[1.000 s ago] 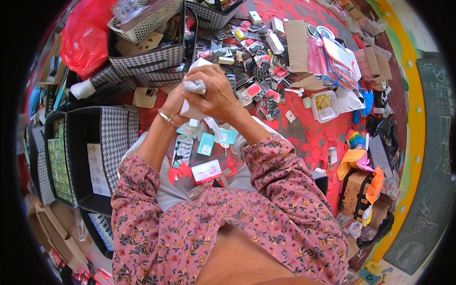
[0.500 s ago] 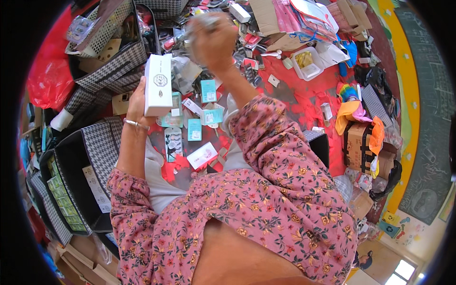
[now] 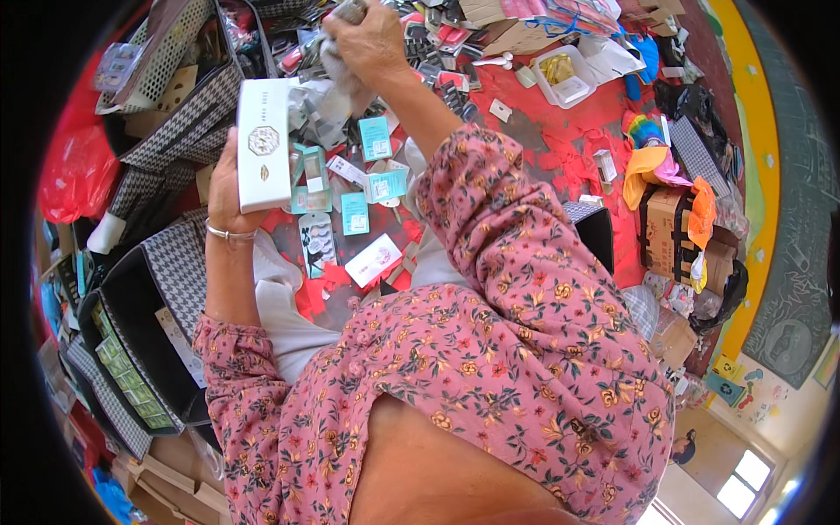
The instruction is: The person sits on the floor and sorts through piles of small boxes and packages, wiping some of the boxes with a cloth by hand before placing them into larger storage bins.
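Box (image 3: 265, 147), white and long, is up above the floor (image 3: 569, 144) in the left hand (image 3: 226, 182), which grips it by the side. The right hand (image 3: 371, 44) is farther ahead, bunched around what looks like a soft grey cloth (image 3: 334, 61), apart from the box. The step seems to be this: one hand holds the box up, the other handles the cloth. Any move calls for a firm left grip, so the box does not slip. The floor is patchy red and grey. Small blue-green packs (image 3: 354, 214) lie on it, with a messy heap (image 3: 451, 37) past them. Checked bins (image 3: 186, 249) stand on the left. A dark chalkboard (image 3: 792, 328) is on the right, past a yellow stripe (image 3: 758, 131).
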The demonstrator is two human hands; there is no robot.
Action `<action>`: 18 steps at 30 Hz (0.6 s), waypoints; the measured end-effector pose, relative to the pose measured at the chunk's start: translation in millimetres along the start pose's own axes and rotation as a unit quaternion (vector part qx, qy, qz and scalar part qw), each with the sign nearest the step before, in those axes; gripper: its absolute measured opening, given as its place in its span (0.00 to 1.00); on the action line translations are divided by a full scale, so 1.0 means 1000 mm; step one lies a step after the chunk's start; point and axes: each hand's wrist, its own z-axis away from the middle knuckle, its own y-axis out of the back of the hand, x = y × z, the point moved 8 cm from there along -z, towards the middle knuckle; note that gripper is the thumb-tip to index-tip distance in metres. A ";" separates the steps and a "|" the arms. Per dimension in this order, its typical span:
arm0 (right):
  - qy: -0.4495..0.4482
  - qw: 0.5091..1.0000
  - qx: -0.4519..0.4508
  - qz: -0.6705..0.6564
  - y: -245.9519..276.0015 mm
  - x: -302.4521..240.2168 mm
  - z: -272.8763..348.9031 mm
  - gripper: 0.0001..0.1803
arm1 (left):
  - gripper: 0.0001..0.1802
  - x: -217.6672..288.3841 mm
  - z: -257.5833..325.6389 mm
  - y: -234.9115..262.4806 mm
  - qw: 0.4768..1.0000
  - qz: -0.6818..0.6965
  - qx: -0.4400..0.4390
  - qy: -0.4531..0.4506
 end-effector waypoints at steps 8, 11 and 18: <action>-0.029 0.876 -0.472 0.096 -0.085 -0.026 0.100 0.42 | 0.22 0.043 0.004 0.058 0.912 -0.239 0.278 -0.181; -0.030 0.899 -0.430 0.082 -0.094 -0.004 0.089 0.38 | 0.22 0.035 0.003 0.049 0.937 -0.193 0.241 -0.161; -0.271 0.844 -0.430 -0.170 -0.089 0.012 0.090 0.24 | 0.25 0.039 0.005 0.007 0.992 -0.046 -0.056 -0.103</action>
